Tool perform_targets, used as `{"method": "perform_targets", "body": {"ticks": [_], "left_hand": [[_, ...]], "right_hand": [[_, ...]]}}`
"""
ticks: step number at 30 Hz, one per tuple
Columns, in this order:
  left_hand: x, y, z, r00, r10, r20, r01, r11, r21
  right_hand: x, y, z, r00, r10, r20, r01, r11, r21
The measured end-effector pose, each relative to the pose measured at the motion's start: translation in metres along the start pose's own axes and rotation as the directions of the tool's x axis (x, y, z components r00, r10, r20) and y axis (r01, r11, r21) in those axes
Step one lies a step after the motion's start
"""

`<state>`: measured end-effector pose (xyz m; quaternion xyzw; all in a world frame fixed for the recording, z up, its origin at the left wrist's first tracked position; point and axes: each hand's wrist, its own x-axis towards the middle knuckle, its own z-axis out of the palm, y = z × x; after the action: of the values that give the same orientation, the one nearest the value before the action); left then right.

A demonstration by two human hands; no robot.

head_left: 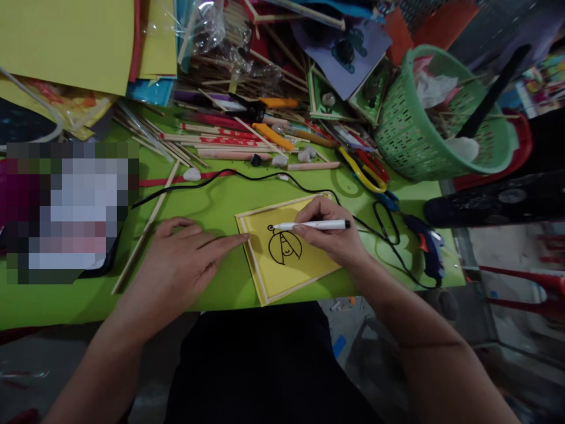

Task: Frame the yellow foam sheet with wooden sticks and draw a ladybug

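Note:
A yellow card (247,281) edged with thin wooden sticks lies on the green table near its front edge. On it is a black line drawing (285,247), a round shape with a small loop at its top. My right hand (332,231) grips a white marker (315,225), its tip at the small loop. The heel of this hand covers the card's right side. My left hand (188,259) rests on the table with the index finger stretched to the card's left edge. Its other fingers are partly bent and hold nothing.
A green basket (397,135) stands at the back right, with a blue glue gun (430,247) in front. Yellow-handled scissors (362,171) lie near a black cord (260,178). Sticks, pebbles and coloured paper crowd the back. A phone (83,218), blurred, is at left.

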<state>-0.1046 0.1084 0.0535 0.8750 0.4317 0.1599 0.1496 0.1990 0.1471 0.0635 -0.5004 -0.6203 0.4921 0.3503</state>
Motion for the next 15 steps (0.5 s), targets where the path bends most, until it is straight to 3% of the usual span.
{"method": "perform_targets", "body": {"ticks": [6,15], "left_hand": [[0.0003,-0.0016,0.0001,1.0,0.007,-0.026,-0.007,1.0,0.004],[0.0001,-0.0031,0.0012,0.999,0.017,-0.041,-0.017,1.0,-0.011]], "right_hand": [[-0.003,0.0037,-0.0086,0.991,-0.041,-0.124,0.045,0.999,0.028],[-0.0034,0.001,-0.0092,0.995,-0.023,-0.095,0.021,0.999,-0.029]]}}
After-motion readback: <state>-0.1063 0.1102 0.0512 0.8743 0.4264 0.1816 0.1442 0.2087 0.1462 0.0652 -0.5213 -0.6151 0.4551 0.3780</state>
